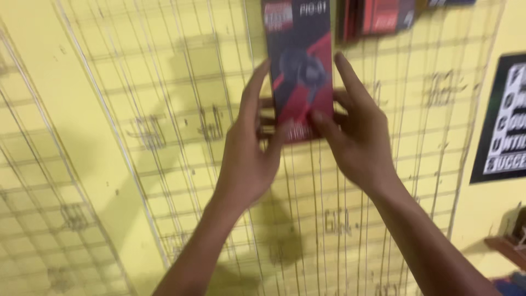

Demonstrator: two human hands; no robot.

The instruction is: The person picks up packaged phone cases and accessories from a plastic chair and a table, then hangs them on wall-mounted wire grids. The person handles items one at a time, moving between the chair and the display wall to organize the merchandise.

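Observation:
A tall flat packaged product (299,60), dark with red and grey artwork, is held up against a wire mesh display grid (164,137) on a yellow wall. My left hand (249,148) grips its lower left edge, thumb across the front near the bottom. My right hand (356,129) grips the lower right edge, forefinger running up the side and thumb on the front. The package top is cut off by the frame edge.
More red and dark packages (378,16) hang on the grid at the upper right. A black poster with white lettering (504,120) is on the wall at the right. A wooden shelf corner (507,246) shows at the lower right.

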